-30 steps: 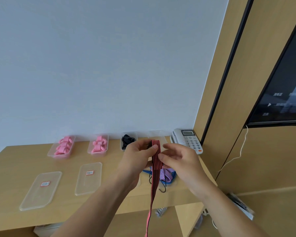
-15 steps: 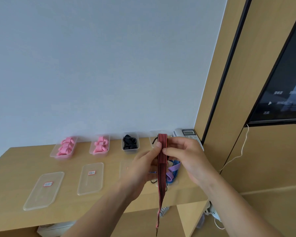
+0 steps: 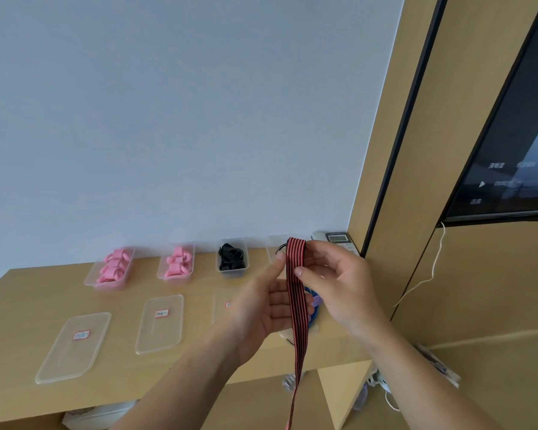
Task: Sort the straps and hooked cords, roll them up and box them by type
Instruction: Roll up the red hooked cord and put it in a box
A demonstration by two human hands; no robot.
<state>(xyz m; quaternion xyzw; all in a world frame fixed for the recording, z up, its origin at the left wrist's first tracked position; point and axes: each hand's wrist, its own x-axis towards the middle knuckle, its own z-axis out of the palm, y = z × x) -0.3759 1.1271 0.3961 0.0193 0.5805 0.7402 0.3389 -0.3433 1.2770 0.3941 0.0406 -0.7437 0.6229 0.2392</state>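
A red-and-black striped hooked cord [image 3: 296, 293] hangs down past the shelf's front edge, folded over at its top with a black hook showing. My right hand [image 3: 333, 280] pinches the cord near the top. My left hand [image 3: 261, 302] touches its left edge with fingers extended. Behind the cord lie blue and purple straps [image 3: 313, 301], mostly hidden. At the back stand two clear boxes of rolled pink straps [image 3: 114, 268] [image 3: 177, 263], a box of black straps [image 3: 232, 257], and a fourth clear box [image 3: 274, 248] behind the cord's top.
Three clear lids with labels [image 3: 75, 346] [image 3: 160, 322] [image 3: 224, 305] lie on the wooden shelf [image 3: 19, 305]. A white telephone [image 3: 336, 238] sits at the back right corner. A dark screen [image 3: 510, 144] hangs on the wood-panelled wall at right, with a white cable [image 3: 429, 274] below it.
Both hands have lifted the cord's folded top higher and slightly right. My left hand's fingers have straightened along the cord.
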